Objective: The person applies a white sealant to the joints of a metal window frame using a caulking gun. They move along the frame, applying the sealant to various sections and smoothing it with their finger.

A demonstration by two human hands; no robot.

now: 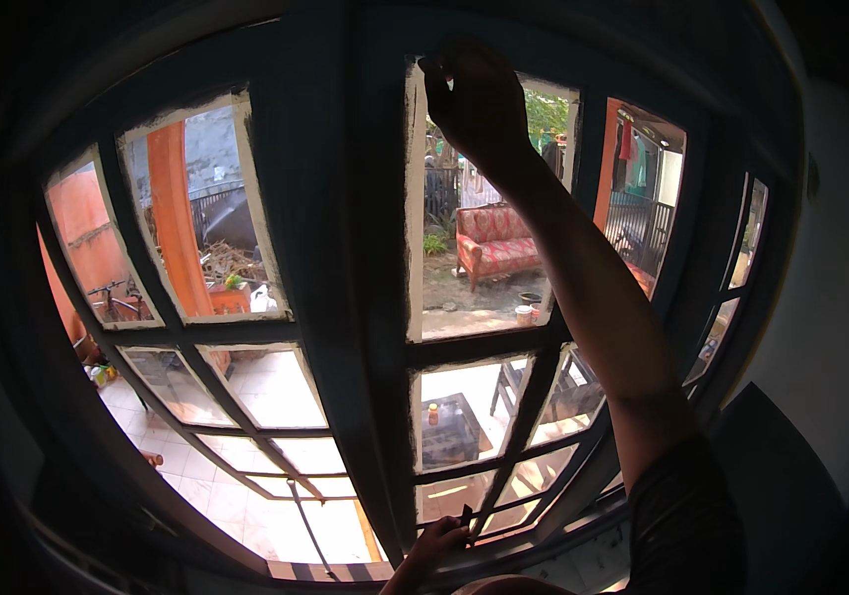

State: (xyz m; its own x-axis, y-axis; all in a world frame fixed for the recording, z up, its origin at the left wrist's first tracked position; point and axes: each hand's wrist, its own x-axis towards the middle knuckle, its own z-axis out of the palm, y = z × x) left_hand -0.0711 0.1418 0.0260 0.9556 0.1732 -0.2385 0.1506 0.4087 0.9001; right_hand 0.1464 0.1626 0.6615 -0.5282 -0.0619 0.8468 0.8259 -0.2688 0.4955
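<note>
While the right hand (479, 109) is reaching the pane's (479, 223) top-left corner, fingers curling, shadow is hiding whether its grip is holding anything. Nearer this hand, the pale border (415, 218) is running downward from it, long axis near-vertical; well below, the left hand (438, 540) is gripping a dark piece (465, 514).
</note>
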